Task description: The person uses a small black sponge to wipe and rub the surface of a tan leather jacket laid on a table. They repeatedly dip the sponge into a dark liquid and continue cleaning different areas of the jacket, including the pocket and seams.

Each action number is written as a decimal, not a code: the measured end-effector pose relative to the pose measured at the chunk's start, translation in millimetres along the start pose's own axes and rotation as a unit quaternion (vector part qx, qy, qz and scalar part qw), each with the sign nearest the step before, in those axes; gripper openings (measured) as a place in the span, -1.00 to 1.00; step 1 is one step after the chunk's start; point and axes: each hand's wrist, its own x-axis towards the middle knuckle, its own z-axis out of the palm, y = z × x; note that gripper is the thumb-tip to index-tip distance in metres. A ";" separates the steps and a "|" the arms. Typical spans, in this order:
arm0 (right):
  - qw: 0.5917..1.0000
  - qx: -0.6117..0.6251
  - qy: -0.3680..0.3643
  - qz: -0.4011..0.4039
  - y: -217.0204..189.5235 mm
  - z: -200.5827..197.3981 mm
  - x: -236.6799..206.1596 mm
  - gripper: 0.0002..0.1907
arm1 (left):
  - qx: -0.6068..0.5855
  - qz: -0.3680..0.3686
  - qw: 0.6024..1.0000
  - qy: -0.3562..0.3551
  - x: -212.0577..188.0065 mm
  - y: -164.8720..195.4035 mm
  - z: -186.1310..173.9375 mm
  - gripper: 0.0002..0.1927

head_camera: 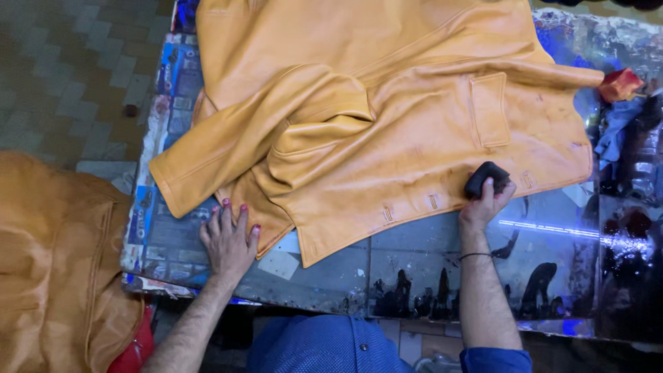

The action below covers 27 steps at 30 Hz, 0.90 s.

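A big yellow leather jacket (pixel 387 117) lies spread out on the worktable (pixel 414 262). The right hand (pixel 483 204) is closed around a dark sponge (pixel 486 178) and presses it on the jacket's bottom edge. The left hand (pixel 229 238) lies flat and open on the table, fingers touching the jacket's sleeve. A red rag (pixel 619 84) sits far right. More yellow leather (pixel 59 262) hangs beside the table.

Single head-worn view, straight down, close over the worktable (pixel 414 262) near edge.
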 end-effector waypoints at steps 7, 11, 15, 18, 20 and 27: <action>0.990 0.083 -0.053 0.097 -17.8 -3.6 25.3 -0.68 | 0.011 0.034 0.993 -0.109 -50.5 31.2 -47.6 -0.32; 0.991 0.071 -0.069 0.087 -13.8 -4.9 23.8 -0.70 | -0.017 0.056 0.989 -0.137 -35.6 32.9 -65.4 -0.40; 0.997 0.038 0.002 0.068 -23.9 12.3 7.7 -0.72 | -0.218 0.170 0.958 -0.070 -5.0 48.3 -59.2 -0.64; 0.998 -0.020 0.037 0.050 -39.6 47.7 -49.3 -0.72 | -0.255 0.320 0.911 -0.047 25.9 64.7 -35.8 -0.70; 0.997 -0.025 -0.008 0.075 -49.9 74.4 -125.1 -0.64 | -0.248 0.330 0.911 0.006 47.9 67.9 -18.3 -0.72; 0.887 -0.413 -0.205 0.010 -93.2 107.9 -264.6 -0.67 | -0.211 0.227 0.944 0.113 78.8 56.0 -3.1 -0.47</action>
